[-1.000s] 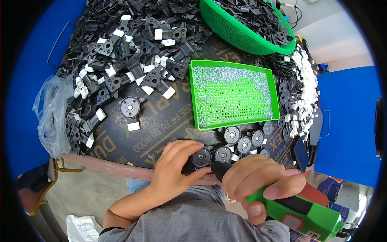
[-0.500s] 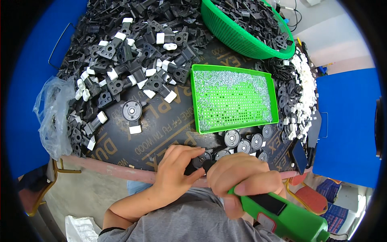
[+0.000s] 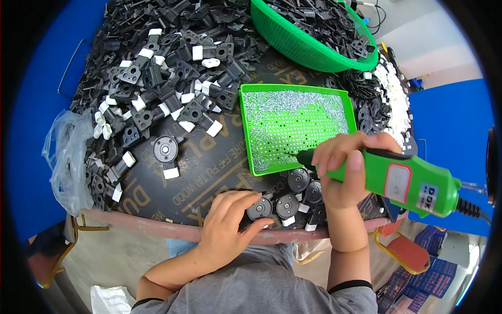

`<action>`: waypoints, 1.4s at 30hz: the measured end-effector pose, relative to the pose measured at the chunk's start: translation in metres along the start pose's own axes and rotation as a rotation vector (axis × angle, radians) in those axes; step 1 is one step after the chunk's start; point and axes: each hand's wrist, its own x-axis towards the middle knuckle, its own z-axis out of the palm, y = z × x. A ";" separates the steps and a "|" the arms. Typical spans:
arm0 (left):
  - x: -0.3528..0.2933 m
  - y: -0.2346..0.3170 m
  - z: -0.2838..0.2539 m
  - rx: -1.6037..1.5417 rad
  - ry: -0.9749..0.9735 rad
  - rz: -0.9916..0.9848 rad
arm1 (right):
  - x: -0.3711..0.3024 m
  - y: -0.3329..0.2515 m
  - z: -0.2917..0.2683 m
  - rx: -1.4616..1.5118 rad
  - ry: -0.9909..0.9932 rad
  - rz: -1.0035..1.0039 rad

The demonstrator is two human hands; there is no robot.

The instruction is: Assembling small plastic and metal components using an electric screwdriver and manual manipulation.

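Note:
My right hand [image 3: 342, 170] is wrapped round a green electric screwdriver [image 3: 421, 186], its dark tip pointing left over the front of a green tray [image 3: 274, 170]. Small silvery screws [image 3: 272, 98] lie heaped along the tray's far and side edges, and its floor is full of small holes. At the table's near edge, my left hand [image 3: 222, 227] pinches a round black wheel-like part [image 3: 259, 209] between thumb and fingers. Beside it lies a similar disc part [image 3: 287, 207] with a white end piece, and several more sit between it and the tray.
A heap of black parts [image 3: 172, 68], some white-tipped, covers the far left. One finished-looking disc piece [image 3: 166, 150] lies alone left of the tray. A green basket [image 3: 314, 55] of black parts stands at the back; white pieces [image 3: 395, 99] pile up right. A plastic bag [image 3: 70, 162] hangs left.
My right hand has lifted the screwdriver off the part in my left hand and swung it up and right to the screw tray. My left hand stays on the part.

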 end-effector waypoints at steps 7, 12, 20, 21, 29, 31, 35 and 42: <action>-0.002 -0.001 0.001 0.026 0.008 0.000 | -0.005 0.005 -0.001 -0.016 -0.006 0.012; -0.001 -0.001 -0.001 0.029 0.000 -0.003 | -0.004 -0.006 0.003 0.001 0.008 0.011; -0.003 -0.001 -0.002 0.030 -0.020 -0.029 | -0.033 -0.072 0.006 0.223 -0.333 -0.002; -0.003 -0.001 -0.002 0.033 -0.018 -0.032 | -0.033 -0.072 0.007 0.226 -0.335 -0.001; -0.001 0.000 -0.001 0.005 -0.034 -0.039 | -0.047 -0.062 0.022 0.271 -0.346 0.019; -0.001 -0.001 -0.003 -0.002 -0.052 -0.029 | -0.040 -0.059 0.018 0.242 -0.441 0.026; -0.005 -0.005 -0.005 0.007 -0.064 -0.017 | -0.028 -0.055 0.019 0.242 -0.666 0.042; -0.001 0.002 -0.006 0.002 -0.088 -0.038 | -0.042 -0.060 0.021 0.147 -0.470 0.084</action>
